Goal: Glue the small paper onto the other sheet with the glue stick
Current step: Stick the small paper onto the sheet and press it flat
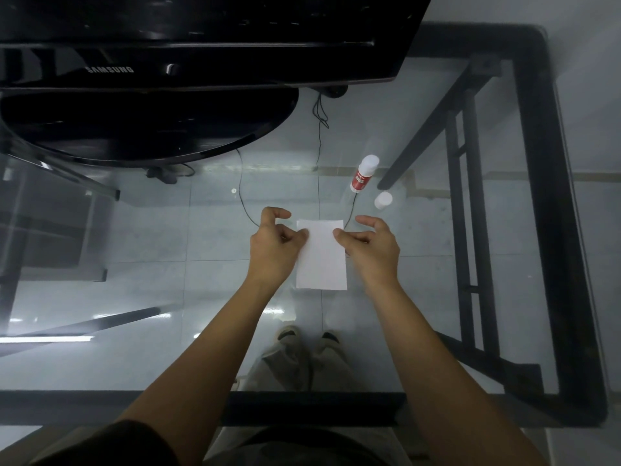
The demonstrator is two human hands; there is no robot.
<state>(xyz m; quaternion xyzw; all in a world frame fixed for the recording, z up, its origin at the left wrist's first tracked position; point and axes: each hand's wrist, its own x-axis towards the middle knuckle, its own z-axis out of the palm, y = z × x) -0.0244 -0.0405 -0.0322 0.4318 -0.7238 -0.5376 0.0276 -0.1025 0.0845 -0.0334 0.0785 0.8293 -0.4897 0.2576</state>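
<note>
A white paper [321,260] lies on the glass table in front of me; I cannot tell whether it is one sheet or two stacked. My left hand [276,245] pinches its left edge near the top, and my right hand [369,245] pinches its right edge at the same height. A red and white glue stick [363,173] stands uncapped beyond the paper to the right. Its white cap [383,200] stands apart just right of it.
A black monitor [188,38] on a round black base [148,126] fills the far left of the glass table [470,297]. The table's black frame [551,196] runs along the right and near edges. Cables and my shoes show through the glass.
</note>
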